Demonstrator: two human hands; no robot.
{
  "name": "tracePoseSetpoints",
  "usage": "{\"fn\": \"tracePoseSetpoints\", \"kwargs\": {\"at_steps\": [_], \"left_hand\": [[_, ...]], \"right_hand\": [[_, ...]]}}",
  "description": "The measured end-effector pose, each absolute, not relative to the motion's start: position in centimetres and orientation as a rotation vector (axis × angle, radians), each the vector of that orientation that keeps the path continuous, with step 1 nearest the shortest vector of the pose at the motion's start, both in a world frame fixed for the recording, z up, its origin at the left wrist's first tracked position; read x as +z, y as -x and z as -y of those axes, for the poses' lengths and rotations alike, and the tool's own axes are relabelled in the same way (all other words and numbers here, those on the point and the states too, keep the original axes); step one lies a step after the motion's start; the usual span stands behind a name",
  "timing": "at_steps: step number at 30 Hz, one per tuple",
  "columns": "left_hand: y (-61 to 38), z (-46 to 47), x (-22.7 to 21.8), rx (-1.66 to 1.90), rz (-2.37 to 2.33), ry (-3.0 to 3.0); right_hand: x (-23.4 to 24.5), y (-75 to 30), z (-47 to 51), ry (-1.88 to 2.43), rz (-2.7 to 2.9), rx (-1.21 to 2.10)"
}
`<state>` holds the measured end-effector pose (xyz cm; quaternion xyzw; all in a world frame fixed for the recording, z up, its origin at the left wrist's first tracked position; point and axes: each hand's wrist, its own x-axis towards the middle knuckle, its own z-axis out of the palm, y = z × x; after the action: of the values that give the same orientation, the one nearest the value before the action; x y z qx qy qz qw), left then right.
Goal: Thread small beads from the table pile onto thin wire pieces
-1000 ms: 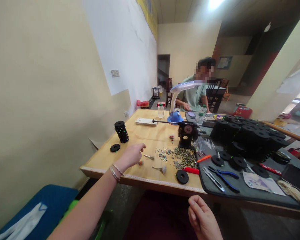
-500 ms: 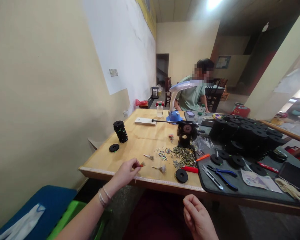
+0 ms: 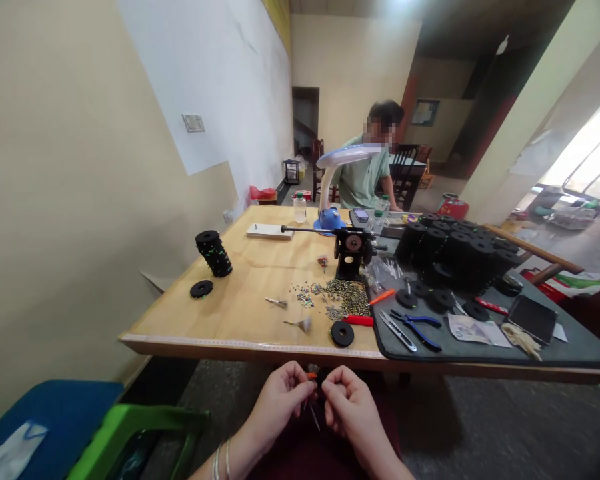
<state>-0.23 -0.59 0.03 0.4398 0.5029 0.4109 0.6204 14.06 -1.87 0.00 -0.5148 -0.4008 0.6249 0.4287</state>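
At the left of the pale wooden table point(image 3: 250, 267), near its left edge, a flat black foam ring point(image 3: 201, 289) lies in front of a leaning stack of black foam rings flecked with green point(image 3: 213, 253). Rightward, two slender bundles tipped with pale bristles point(image 3: 298, 325) lie loose, well back from the near edge.

In front of that edge, off the table, the left hand point(image 3: 286, 393) pinches a slim bristly bundle with an orange band point(image 3: 312, 376) between thumb and fingers, its thin end pointing downward. Just beside it the right hand point(image 3: 346, 400) has its fingertips drawn together; whether they grip anything fine cannot be told.

With no tabletop under the held bundle, a loosened pinch could drop it onto the lap or dark floor; strands could also slide out if the orange band slipped. Behind the hands, a spread of small striped beads point(image 3: 347, 297) lies beside a red-handled tool point(image 3: 359, 321) and a single black ring point(image 3: 342, 333); a sleeveless forearm brushing there could scatter the beads.
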Motion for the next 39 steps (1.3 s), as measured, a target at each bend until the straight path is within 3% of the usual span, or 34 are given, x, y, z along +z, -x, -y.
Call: {"fn": "tracePoseSetpoints", "kwargs": {"at_steps": [17, 27, 39], "left_hand": [[-0.9, 1.4, -0.8, 0.942, -1.114, -1.114], [-1.3, 1.6, -0.4, 0.958, -0.988, -0.742], [-1.4, 1.4, -0.5, 0.930, -0.936, -0.748]], "right_hand": [[-1.5, -14.4, 1.8, 1.280, 1.071, 1.451], [-1.5, -14.3, 2.1, 1.235, 1.024, 1.442], [-2.2, -14.9, 2.6, 1.247, 0.992, 1.495]]}}
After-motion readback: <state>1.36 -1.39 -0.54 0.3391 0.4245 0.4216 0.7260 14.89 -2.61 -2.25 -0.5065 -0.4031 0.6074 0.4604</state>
